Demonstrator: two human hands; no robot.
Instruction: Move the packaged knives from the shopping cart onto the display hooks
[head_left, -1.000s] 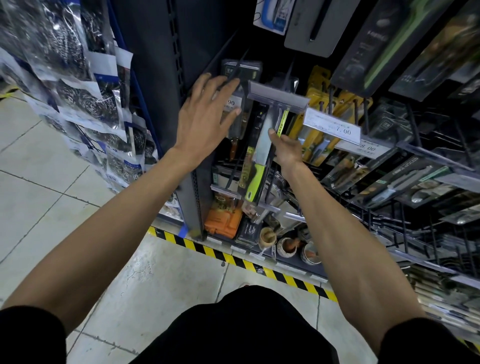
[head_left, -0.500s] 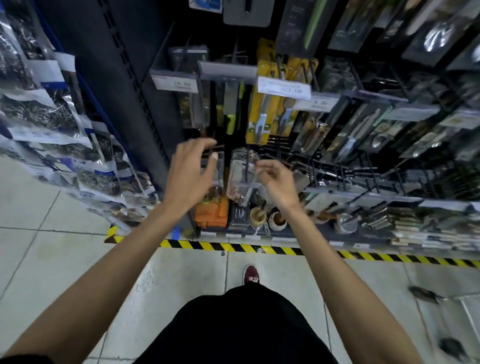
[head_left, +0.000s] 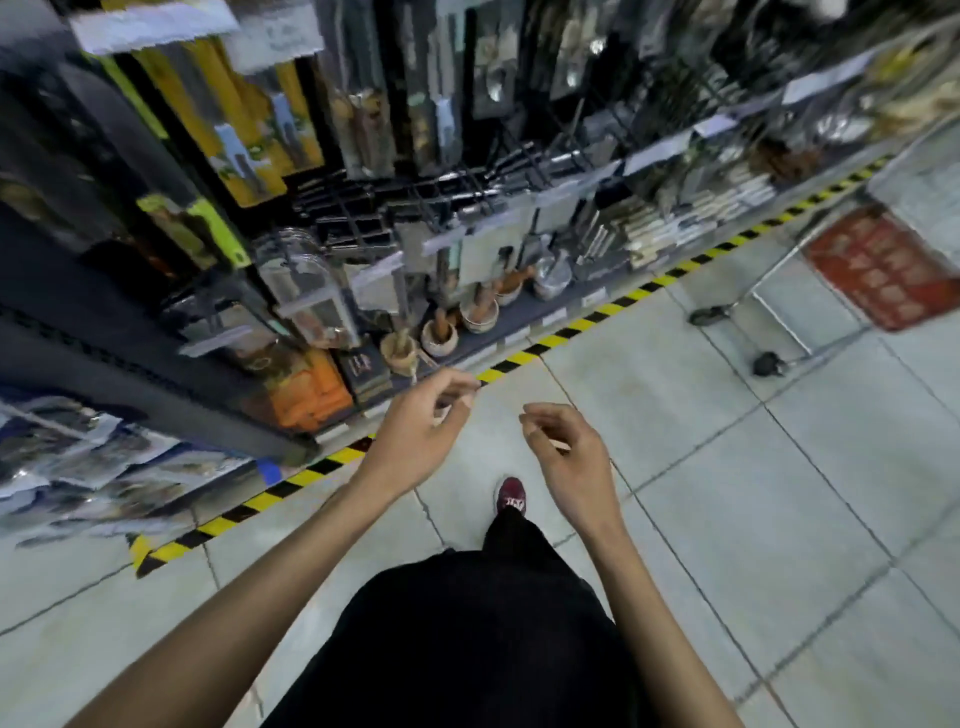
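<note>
A: Motion is smearing the hanging packaged knives (head_left: 244, 140); none of their print is reading.
B: The price labels (head_left: 150, 23) are washing out to blank white too. And the shopping cart (head_left: 878, 265)?
A: The right edge is cutting it off; whether anything is lying in it, I cannot tell.
B: Black clothing (head_left: 467, 649) is hiding all but the toe of one shoe (head_left: 511, 496).
</note>
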